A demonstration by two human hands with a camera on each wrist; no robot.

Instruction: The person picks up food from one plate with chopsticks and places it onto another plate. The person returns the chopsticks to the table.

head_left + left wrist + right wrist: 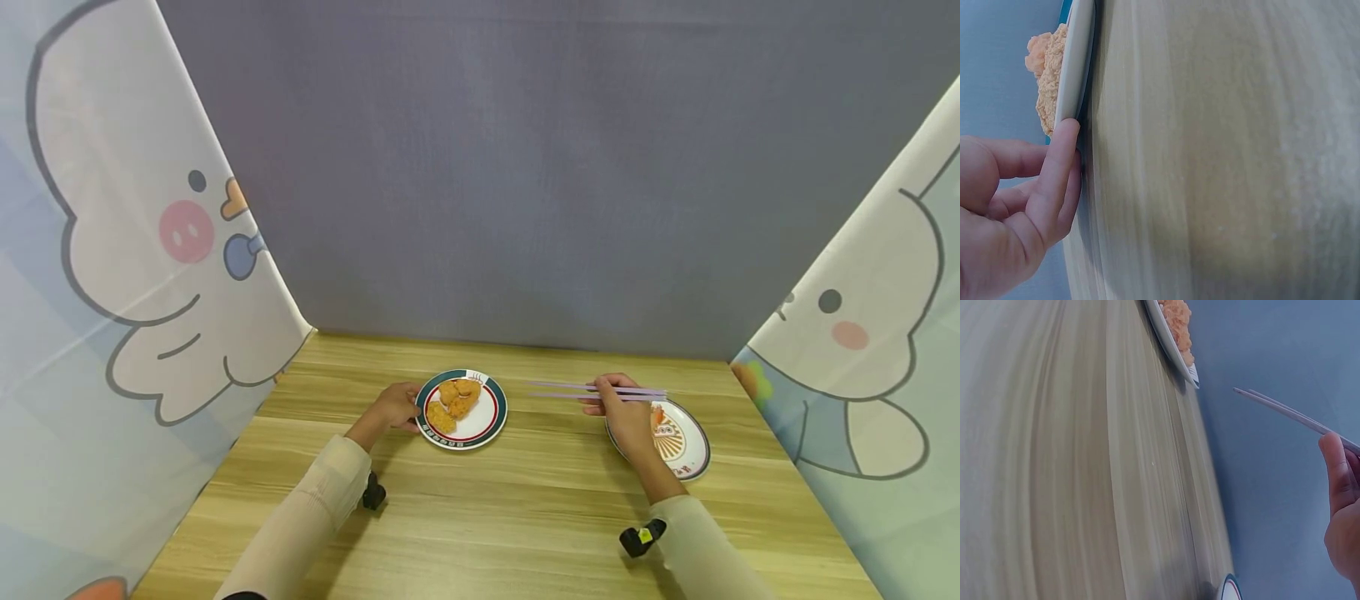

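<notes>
At the left rim of a white plate (489, 406) with a dark green and red border is my left hand (399, 405), its fingers pinching the edge in the left wrist view. Several golden fried chicken pieces (463, 402) lie on that plate. My right hand (624, 417) holds a pair of light purple chopsticks (637, 391), their tips pointing left and apart, with nothing between them. Below this hand is a second white plate (696, 446) with a printed pattern. An orange-red piece of food (657, 415) shows on it, partly hidden by the hand.
Both plates stand on a wood-grain table (480, 508). A grey cloth backdrop (510, 167) rises behind the table, with cartoon-printed panels (247, 350) on both sides.
</notes>
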